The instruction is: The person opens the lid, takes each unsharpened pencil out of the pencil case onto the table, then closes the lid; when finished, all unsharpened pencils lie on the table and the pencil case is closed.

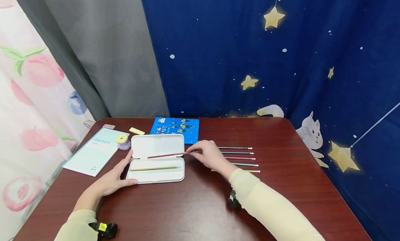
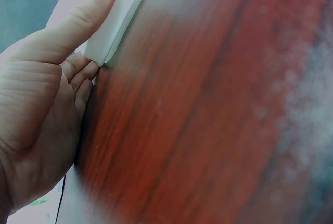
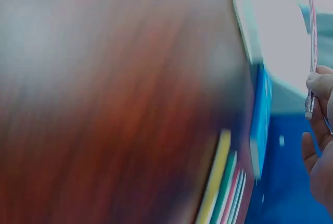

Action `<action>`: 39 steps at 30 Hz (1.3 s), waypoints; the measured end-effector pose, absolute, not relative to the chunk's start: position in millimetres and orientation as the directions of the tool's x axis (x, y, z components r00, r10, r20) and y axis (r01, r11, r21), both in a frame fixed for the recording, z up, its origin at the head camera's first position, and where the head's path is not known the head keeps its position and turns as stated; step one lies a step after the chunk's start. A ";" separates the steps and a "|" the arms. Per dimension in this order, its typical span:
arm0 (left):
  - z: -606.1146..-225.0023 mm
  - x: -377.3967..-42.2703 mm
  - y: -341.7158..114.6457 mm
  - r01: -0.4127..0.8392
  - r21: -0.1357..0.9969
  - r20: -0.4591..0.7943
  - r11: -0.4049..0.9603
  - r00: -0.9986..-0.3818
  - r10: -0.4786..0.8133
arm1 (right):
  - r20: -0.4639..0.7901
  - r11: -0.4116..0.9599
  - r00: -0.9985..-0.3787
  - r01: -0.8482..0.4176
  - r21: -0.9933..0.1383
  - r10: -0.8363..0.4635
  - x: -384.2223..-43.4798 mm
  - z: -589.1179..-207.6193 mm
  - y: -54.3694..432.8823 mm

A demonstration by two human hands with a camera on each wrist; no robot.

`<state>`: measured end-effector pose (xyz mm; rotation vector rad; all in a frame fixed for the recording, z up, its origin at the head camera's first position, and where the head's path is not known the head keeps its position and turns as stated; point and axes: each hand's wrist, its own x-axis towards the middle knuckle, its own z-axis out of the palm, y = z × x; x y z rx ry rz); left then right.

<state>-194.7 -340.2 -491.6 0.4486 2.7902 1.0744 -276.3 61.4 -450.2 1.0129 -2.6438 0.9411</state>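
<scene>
right hand (image 1: 210,155) pinches a red pencil (image 1: 165,155) near its eraser end over an open white case (image 1: 150,177); left hand (image 1: 110,181), fingers outstretched, touches the case. holding the pencil level likely avoids snagging.

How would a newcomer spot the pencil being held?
On the dark reddish-brown table, find the open white pencil case. Just to its right, the person's right hand pinches a reddish pencil that reaches over the case. Unlike the other pencils, it is held.
</scene>
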 end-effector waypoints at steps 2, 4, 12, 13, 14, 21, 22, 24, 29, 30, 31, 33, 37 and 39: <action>-491.5 -194.4 -341.0 0.234 0.673 0.000 0.702 -0.949 0.316 | 0.367 0.594 -0.781 -0.623 -0.508 -0.506 -282.2 -448.2 79.2; -492.0 -194.4 -341.4 0.238 0.675 0.002 0.698 -0.947 0.321 | 0.369 0.623 -0.810 -0.587 -0.518 -0.456 -288.0 -447.2 99.4; -493.3 -194.6 -339.1 0.229 0.677 -0.007 0.700 -0.948 0.317 | 0.355 0.721 -0.880 -0.466 -0.513 -0.316 -307.0 -448.6 185.7; -493.5 -194.5 -339.0 0.228 0.676 -0.007 0.700 -0.949 0.316 | 0.343 0.729 -0.891 -0.444 -0.521 -0.297 -308.4 -449.7 195.5; -493.6 -194.6 -339.1 0.228 0.677 -0.008 0.700 -0.949 0.316 | 0.326 0.738 -0.904 -0.417 -0.531 -0.276 -309.6 -451.2 204.6; -491.8 -194.4 -340.0 0.219 0.673 -0.013 0.706 -0.952 0.307 | 0.219 0.777 -0.953 -0.297 -0.555 -0.208 -318.6 -465.0 245.1; -491.6 -194.6 -339.6 0.221 0.675 -0.012 0.704 -0.951 0.309 | 0.214 0.781 -0.955 -0.292 -0.552 -0.206 -320.0 -467.1 248.0; -491.3 -195.0 -338.6 0.225 0.677 -0.012 0.701 -0.949 0.316 | 0.206 0.786 -0.958 -0.283 -0.549 -0.201 -322.2 -470.3 252.1; -491.9 -195.4 -338.3 0.222 0.684 -0.017 0.695 -0.947 0.320 | 0.192 0.794 -0.962 -0.267 -0.546 -0.192 -326.9 -474.3 253.1; -491.7 -195.6 -338.4 0.220 0.684 -0.018 0.696 -0.948 0.318 | 0.191 0.795 -0.962 -0.268 -0.544 -0.194 -327.7 -474.7 252.5; -491.6 -195.9 -338.5 0.220 0.683 -0.017 0.696 -0.949 0.316 | 0.189 0.795 -0.962 -0.269 -0.544 -0.196 -328.5 -475.0 251.8; -491.2 -196.4 -338.8 0.218 0.680 -0.014 0.700 -0.950 0.311 | 0.185 0.794 -0.962 -0.272 -0.543 -0.203 -330.2 -475.6 250.1; -491.1 -197.0 -339.0 0.219 0.674 -0.014 0.706 -0.951 0.309 | 0.167 0.803 -0.965 -0.259 -0.536 -0.200 -333.3 -477.2 247.7; -491.3 -197.0 -339.1 0.218 0.670 -0.019 0.710 -0.951 0.309 | 0.158 0.809 -0.968 -0.248 -0.533 -0.194 -334.5 -478.4 247.6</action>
